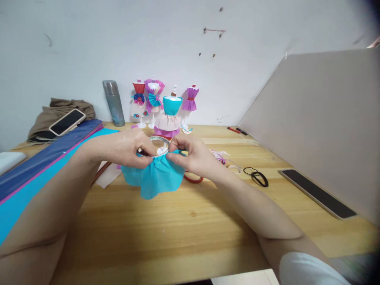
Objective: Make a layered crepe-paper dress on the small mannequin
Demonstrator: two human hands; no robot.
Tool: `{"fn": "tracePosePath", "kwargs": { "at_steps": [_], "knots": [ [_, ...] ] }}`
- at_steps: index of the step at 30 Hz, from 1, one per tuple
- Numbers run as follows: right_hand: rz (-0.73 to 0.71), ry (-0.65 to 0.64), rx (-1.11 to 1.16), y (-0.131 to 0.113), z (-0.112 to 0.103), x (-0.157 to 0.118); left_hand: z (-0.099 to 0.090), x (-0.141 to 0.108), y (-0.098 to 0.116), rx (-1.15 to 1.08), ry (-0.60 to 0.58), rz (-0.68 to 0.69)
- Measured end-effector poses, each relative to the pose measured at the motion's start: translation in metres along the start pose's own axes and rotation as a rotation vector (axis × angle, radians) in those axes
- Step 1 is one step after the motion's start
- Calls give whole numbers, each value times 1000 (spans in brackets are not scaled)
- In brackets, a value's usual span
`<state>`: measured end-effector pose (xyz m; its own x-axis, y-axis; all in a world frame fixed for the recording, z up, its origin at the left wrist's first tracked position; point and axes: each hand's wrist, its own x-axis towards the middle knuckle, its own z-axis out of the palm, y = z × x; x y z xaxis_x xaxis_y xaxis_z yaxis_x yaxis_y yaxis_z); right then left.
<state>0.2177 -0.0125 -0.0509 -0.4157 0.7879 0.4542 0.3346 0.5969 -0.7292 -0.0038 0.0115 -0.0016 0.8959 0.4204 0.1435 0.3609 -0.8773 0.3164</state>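
Observation:
A turquoise gathered sheet point(160, 176), thin like crepe paper or cloth, hangs in skirt-like folds above the table. My left hand point(127, 148) pinches its top edge at the left, thumb and fingers closed. At the right end of the gathers, my right hand point(192, 156) grips the same edge between thumb and forefinger. A narrow pale strip shows along the edge between the hands. Just behind them is a ring like a tape roll point(160, 139), partly hidden. Red-handled scissors point(194, 179) seem to lie under the right hand, mostly covered.
Several small dress forms in paper outfits, one with a turquoise top point(172, 106), stand by the wall beside a flask point(114, 103). Coloured sheets point(59, 152) and a phone point(67, 122) lie left. Black hair ties point(259, 178) and a dark flat device point(317, 193) lie right.

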Motion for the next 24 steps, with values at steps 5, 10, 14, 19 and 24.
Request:
{"fn": "tracePosePath", "kwargs": {
  "at_steps": [5, 10, 14, 19, 24],
  "knots": [
    [37, -22, 102, 6, 1, 3, 0, 1, 4, -54, -75, 31],
    [114, -69, 138, 13, -3, 7, 1, 1, 7, -61, -77, 69],
    [86, -100, 87, 13, -9, 7, -4, 1, 5, -124, -122, 60],
    [53, -140, 91, 10, -15, 5, -9, 0, 2, -169, -154, 37],
    [31, -162, 110, 6, -14, 5, -7, 0, 0, -162, -153, 20]
  ]
}}
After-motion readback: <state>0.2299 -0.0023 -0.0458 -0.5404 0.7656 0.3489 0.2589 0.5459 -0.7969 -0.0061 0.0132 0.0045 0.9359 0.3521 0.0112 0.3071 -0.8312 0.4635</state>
